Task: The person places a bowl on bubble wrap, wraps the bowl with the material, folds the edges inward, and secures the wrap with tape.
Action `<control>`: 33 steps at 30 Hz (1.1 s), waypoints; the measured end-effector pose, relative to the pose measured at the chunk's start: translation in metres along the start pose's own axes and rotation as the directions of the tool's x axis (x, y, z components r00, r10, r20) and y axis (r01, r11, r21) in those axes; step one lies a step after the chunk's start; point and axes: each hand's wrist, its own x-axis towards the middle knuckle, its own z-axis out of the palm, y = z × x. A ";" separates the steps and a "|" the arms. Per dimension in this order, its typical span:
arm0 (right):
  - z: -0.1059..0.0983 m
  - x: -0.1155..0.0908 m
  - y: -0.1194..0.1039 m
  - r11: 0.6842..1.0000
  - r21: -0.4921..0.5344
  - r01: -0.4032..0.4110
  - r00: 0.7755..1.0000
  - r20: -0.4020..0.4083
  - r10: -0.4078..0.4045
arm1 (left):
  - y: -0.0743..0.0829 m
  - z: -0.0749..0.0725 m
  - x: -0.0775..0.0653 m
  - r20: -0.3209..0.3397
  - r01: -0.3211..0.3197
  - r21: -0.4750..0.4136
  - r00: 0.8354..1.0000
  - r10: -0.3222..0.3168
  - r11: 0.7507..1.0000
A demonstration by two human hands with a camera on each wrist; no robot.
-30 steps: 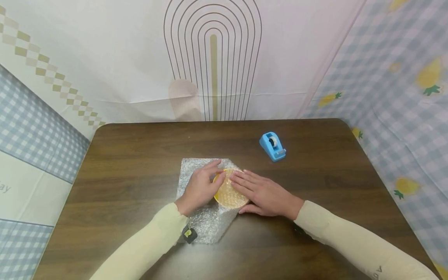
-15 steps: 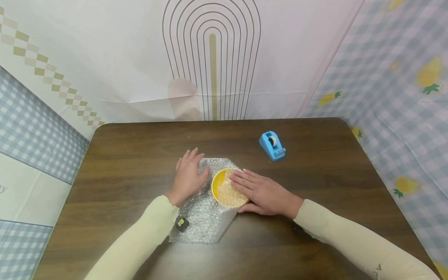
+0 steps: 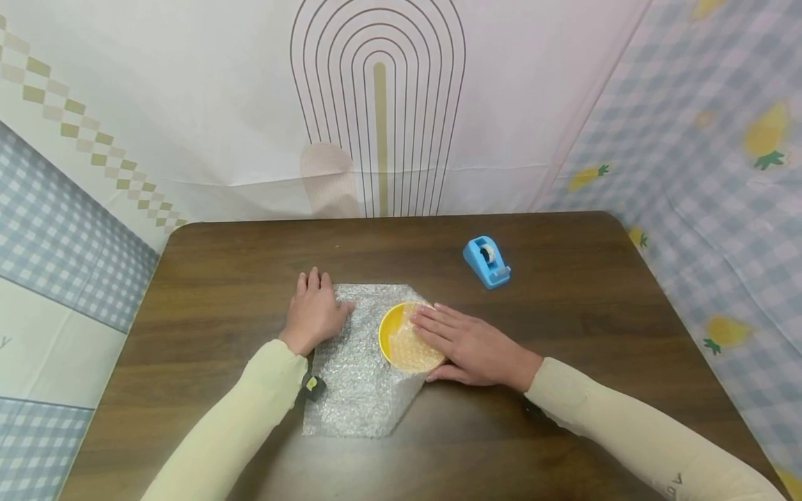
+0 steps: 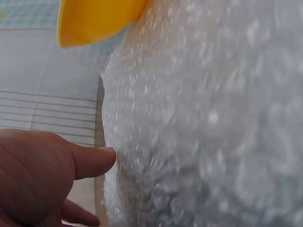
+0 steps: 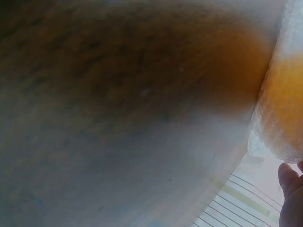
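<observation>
A yellow bowl [image 3: 390,332] sits on a sheet of bubble wrap [image 3: 354,379], whose right part is folded up over the bowl's right side. My right hand [image 3: 473,348] lies flat on that folded wrap, fingers straight, pressing it against the bowl. At the sheet's left edge my left hand [image 3: 313,313] has its fingers extended on the table, the thumb over the wrap. In the left wrist view the thumb touches or nearly touches the edge of the bubble wrap [image 4: 189,104], below the yellow bowl [image 4: 97,21]. The right wrist view shows wrapped yellow beside my fingers.
A blue tape dispenser [image 3: 487,261] with a roll in it stands on the brown wooden table [image 3: 564,299], behind and to the right of the bowl. Patterned cloth [image 3: 238,104] hangs beyond the table's back edge and along both sides.
My left hand has let go of the bowl's left rim area and moved left to the sheet's left edge, uncovering the bowl's yellow inside. The right hand has stayed put.
</observation>
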 end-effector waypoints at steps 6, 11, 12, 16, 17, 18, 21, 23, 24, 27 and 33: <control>0.000 0.000 0.000 1.000 0.003 0.000 1.000 0.006 0.000 | -0.004 -0.003 0.001 0.026 -0.001 0.012 1.000 0.001 1.000; 0.000 0.000 0.000 1.000 0.006 0.000 1.000 0.000 0.000 | -0.003 -0.003 0.001 -0.004 -0.007 -0.007 1.000 0.007 1.000; 0.000 0.000 0.000 1.000 0.007 0.001 1.000 -0.001 -0.001 | -0.003 -0.003 0.001 -0.014 -0.011 -0.013 1.000 0.010 1.000; 0.001 0.000 0.001 1.000 0.008 0.009 1.000 -0.011 -0.009 | -0.003 -0.001 0.002 -0.094 -0.055 -0.013 0.994 0.054 0.998; 0.001 0.000 0.001 1.000 0.007 0.011 1.000 -0.012 -0.011 | -0.003 -0.001 0.001 -0.122 -0.070 -0.009 0.990 0.068 0.998; 0.001 0.000 0.001 1.000 0.008 0.013 1.000 -0.016 -0.013 | -0.003 -0.001 0.001 -0.148 -0.078 -0.011 0.986 0.075 0.997; 0.001 0.000 0.001 1.000 0.003 0.012 1.000 -0.023 -0.012 | 0.000 -0.002 -0.002 -0.202 -0.080 -0.048 0.977 0.068 0.996; 0.001 0.000 0.001 1.000 0.005 0.014 1.000 -0.026 -0.014 | 0.002 -0.003 -0.005 -0.209 -0.059 -0.125 0.977 0.032 0.990; 0.001 0.000 0.001 1.000 0.004 0.013 1.000 -0.027 -0.013 | 0.003 -0.003 -0.006 -0.210 -0.047 -0.170 0.978 0.011 0.984; 0.000 0.000 0.001 1.000 0.008 0.014 1.000 -0.024 -0.014 | 0.005 -0.004 -0.009 -0.213 -0.030 -0.310 0.976 -0.039 0.950; -0.001 0.000 0.001 1.000 0.015 0.012 1.000 -0.016 -0.012 | 0.009 -0.001 -0.013 -0.221 -0.028 -0.483 0.971 -0.091 0.875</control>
